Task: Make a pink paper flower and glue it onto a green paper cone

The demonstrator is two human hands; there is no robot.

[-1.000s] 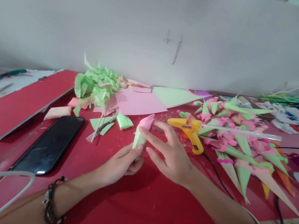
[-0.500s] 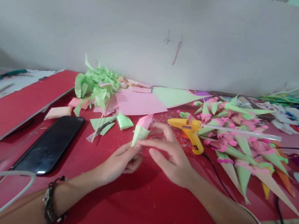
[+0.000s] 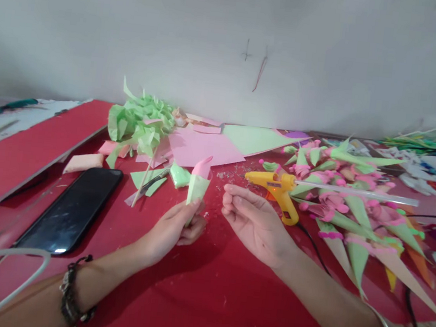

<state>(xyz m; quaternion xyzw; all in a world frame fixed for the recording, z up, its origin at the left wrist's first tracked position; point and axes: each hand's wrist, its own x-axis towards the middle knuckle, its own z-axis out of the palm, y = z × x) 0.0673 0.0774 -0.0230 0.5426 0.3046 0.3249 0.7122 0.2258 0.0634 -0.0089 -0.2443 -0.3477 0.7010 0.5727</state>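
Observation:
My left hand is closed round the lower end of a small pale green paper cone, which stands nearly upright. Pink paper sticks out of the cone's top. To the right of it, apart from the cone, my right hand has its fingertips brought together in a pinch; whether anything small is between them cannot be made out. A yellow glue gun with a clear glue stick lies just beyond my right hand.
A black phone lies at the left beside a red board. Crumpled green paper and pink sheets are at the back. Many paper cones are heaped at the right, with a black cord near them.
My right hand has come away from the cone to the right, and its fingers have drawn together. My left hand has shifted slightly left with the cone.

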